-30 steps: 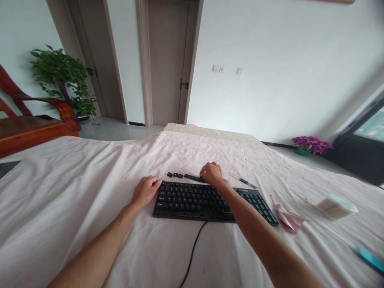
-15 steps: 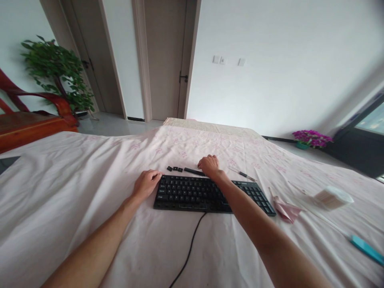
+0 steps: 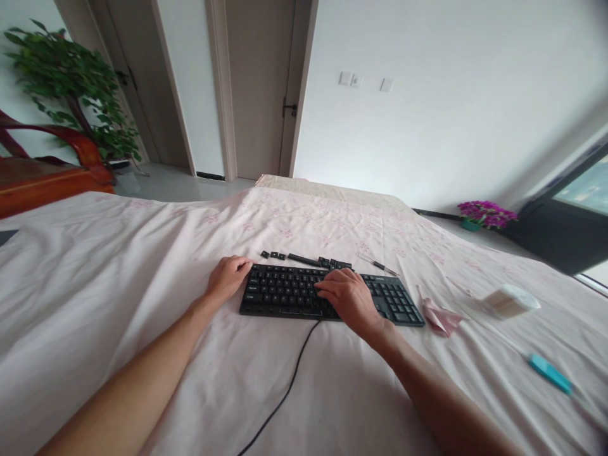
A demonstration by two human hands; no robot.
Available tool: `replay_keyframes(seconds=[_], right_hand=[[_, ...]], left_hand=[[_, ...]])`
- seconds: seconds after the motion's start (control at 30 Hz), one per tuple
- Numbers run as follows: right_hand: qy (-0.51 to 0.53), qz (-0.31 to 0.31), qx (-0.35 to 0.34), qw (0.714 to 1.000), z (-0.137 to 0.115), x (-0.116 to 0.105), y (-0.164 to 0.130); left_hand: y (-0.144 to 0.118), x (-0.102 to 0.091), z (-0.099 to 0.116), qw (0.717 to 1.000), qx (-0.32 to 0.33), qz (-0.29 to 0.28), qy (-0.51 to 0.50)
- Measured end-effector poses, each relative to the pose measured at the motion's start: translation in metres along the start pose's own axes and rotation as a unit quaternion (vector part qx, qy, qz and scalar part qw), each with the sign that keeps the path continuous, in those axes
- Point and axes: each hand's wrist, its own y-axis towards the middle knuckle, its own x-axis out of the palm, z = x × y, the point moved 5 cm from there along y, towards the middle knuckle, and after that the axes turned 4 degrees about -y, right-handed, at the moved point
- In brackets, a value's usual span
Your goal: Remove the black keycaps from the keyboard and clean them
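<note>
A black keyboard [image 3: 280, 288] lies on the pale bedspread, its front row of keys off at the left and middle. My left hand [image 3: 230, 277] grips its back left corner, fingers curled and thumb at the edge. Over the middle of the keys, my right hand [image 3: 349, 296] has bent fingers drawn together; what they hold, if anything, is hidden. Behind the keyboard lie three loose keycaps [image 3: 274, 255], a long space bar [image 3: 304, 259] and a cluster of several keycaps [image 3: 332, 262]. A wire-looped tool with a black handle [image 3: 379, 265] rests to their right.
Right of the keyboard are a pink cloth [image 3: 441, 316], a clear pack of cotton swabs [image 3: 510, 301] and a teal object [image 3: 551, 373]. The keyboard's black cable [image 3: 289, 386] runs toward me across the bedspread [image 3: 190, 392]. A wooden chair [image 3: 57, 171] stands at the left.
My right hand has come back from behind the keyboard to over its middle keys, uncovering the keycap cluster. My left hand keeps its place at the corner. The view has shifted slightly.
</note>
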Motion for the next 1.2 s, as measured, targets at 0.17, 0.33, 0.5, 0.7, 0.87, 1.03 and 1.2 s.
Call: replay_keyframes(seconds=[0.17,0.33,0.5,0.7,0.87,1.03,1.2], right_hand=[[-0.016,0.006,-0.001,1.000,-0.004,0.004,-0.016],[-0.033,0.005,-0.025,0.999,-0.013,0.007,-0.016],[-0.062,0.008,-0.035,0.997,-0.018,0.009,-0.019],[-0.098,0.006,-0.046,0.994,-0.024,0.011,-0.022],[-0.123,0.003,-0.059,0.991,-0.030,0.012,-0.022],[-0.131,-0.005,-0.061,0.989,-0.034,0.012,-0.026],[-0.130,-0.023,-0.059,0.989,-0.037,0.012,-0.029]], left_hand=[[-0.002,-0.001,0.002,1.000,-0.010,0.002,0.005],[-0.003,-0.001,0.002,1.000,-0.001,0.001,0.006],[-0.003,-0.001,0.002,1.000,0.001,0.002,0.012],[-0.002,-0.001,0.001,1.000,-0.007,0.004,0.010],[-0.003,-0.001,0.001,1.000,-0.010,0.004,0.011],[-0.003,-0.001,0.001,1.000,0.005,0.006,0.013],[-0.002,0.000,0.000,1.000,0.015,0.008,0.000]])
